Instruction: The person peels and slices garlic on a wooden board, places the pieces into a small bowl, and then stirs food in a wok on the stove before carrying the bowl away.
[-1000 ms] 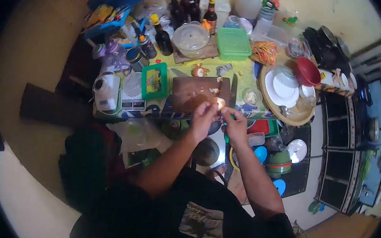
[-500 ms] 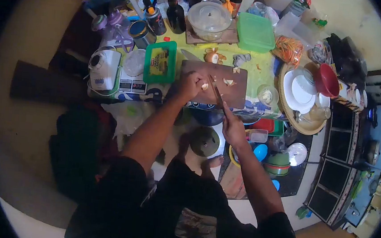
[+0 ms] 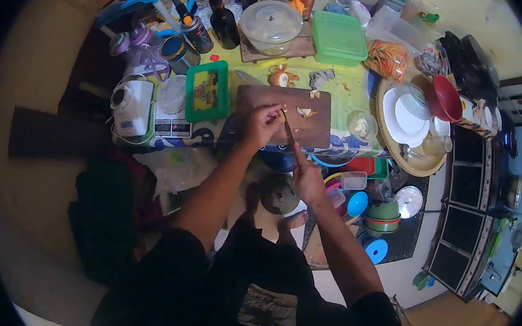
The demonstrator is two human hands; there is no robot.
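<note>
Head view: small pale piece [image 3: 282, 112] pinched in left hand [image 3: 262, 126] over chopping board [image 3: 314, 130], apparently for steadiness. Knife [image 3: 290, 132] gripped at handle by right hand [image 3: 308, 180], presumably for control, blade beside the piece. Hands held apart.

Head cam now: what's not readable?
Whatever the left hand pinches: head view, hidden by fingers.
Knife tip: head view, too small, blurred.
Green tub label: head view, print blurred.
Bottle beside the lidded bowl: head view, top cut off by upper edge.
</note>
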